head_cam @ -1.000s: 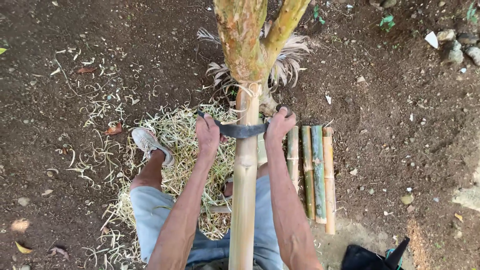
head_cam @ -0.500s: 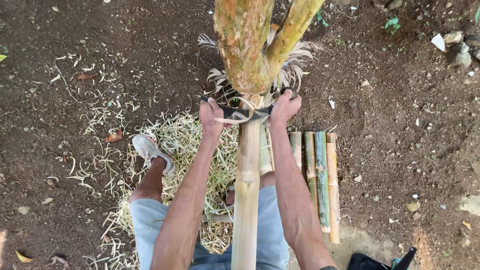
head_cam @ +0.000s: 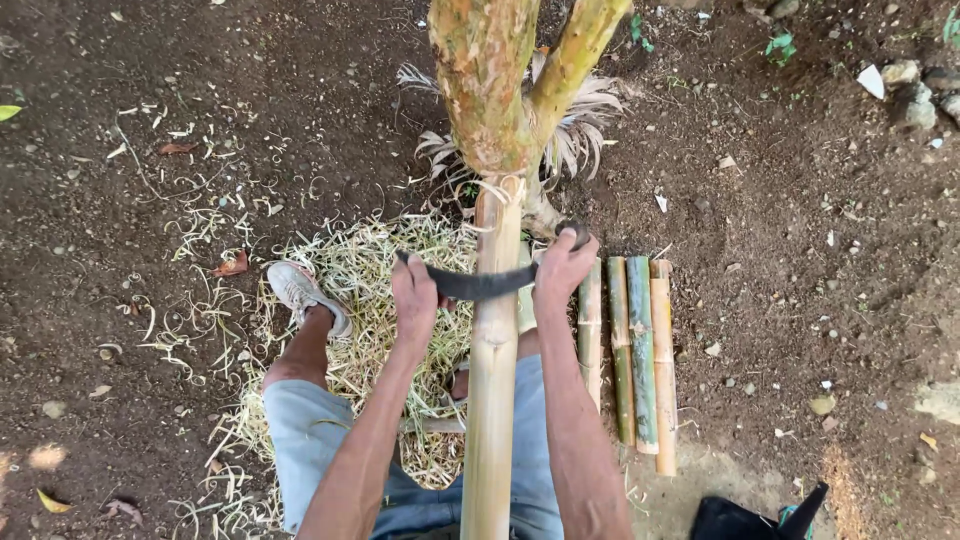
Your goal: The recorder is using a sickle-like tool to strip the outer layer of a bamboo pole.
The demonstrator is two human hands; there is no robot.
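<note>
Bamboo pole (head_cam: pixel 492 400): pale, stripped, long axis running from the bottom centre of the frame up to the forked tree trunk (head_cam: pixel 490 90) at top centre, where its far end meets the wood. Curved two-handled blade (head_cam: pixel 478 284): dark, set crosswise over the pole at mid-frame, touching its upper face. Left hand (head_cam: pixel 414 292): just left of the pole, fist closed on the blade's left end. Right hand (head_cam: pixel 562 268): just right of the pole, closed on the right handle, sitting slightly higher in the frame. Both hands equally close to the pole, forearms extended and flanking it. Cut bamboo lengths (head_cam: pixel 632 350): side by side on the soil, right of centre. Shavings (head_cam: pixel 360 270): heaped left of the pole.
</note>
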